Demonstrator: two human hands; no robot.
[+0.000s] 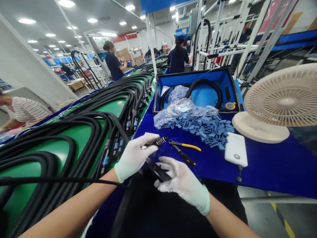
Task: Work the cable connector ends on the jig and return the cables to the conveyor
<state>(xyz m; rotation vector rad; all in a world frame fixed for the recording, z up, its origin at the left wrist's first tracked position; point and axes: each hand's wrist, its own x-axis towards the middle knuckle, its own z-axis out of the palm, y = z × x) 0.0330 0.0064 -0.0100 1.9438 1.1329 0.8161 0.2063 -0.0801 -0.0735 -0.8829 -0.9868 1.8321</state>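
A short black plug point(161, 141) with pale rings near its tip is held over the near edge of a blue counter point(272, 165), its tip toward the right. Just nearer, a thick black tube point(158, 172) slants down to the right, partly hidden. The white-gloved left hand point(133, 153) pinches the plug between thumb and forefinger. The gloved right hand point(184, 180) is at the tube, its fingers parted and curved around it; whether they grip it firmly cannot be told. On the counter, just beyond the hands, lie pliers point(192, 145) with one yellow and one black handle, slightly open. Farther back, a heap of small blue clips point(210, 130) spreads before a clear plastic bag point(183, 105) and a blue bin point(170, 79). To the right are a white power bank point(236, 150) and a beige fan point(287, 99). At left, black cables point(47, 158) run in long curves over a green counter point(116, 105). Two workers in dark tops point(114, 66) stand farther off, under bright ceiling lights point(66, 3).
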